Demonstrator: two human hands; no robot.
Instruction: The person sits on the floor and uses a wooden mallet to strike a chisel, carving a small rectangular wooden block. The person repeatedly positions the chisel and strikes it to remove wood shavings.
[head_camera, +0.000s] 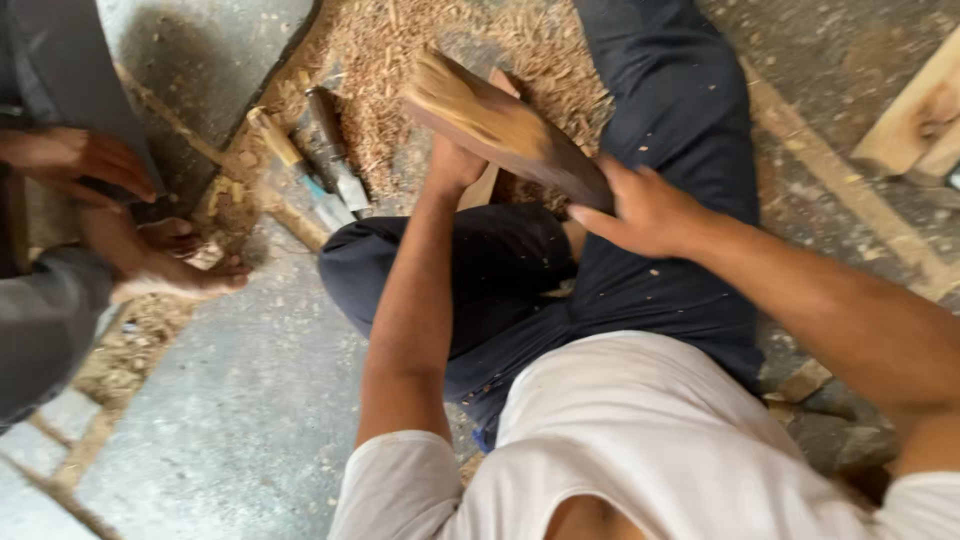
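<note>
We hold a brown wood block (505, 128) up over our lap, tilted, with its far end blurry. Our right hand (645, 212) has its grip closed on the near right end of the block. Our left hand (455, 165) is under the block and touches it, but the block hides the fingers, so we cannot tell how that grip is.

The block looks partly shaped: one side is smooth and dark, and the far end is pale and rough. A big pile of wood chips (400, 60) lies on the floor just past our knees, so much cutting looks done. How much is left we cannot tell.

Two chisels (320, 160) with wooden handles lie on the floor to the left, near the chips. Nobody is touching them. We see no boxes or bowls here.

Far left sits another person, with a hand (80, 160) on a dark thing. A pale plank (915, 115) lies at the far right.
</note>
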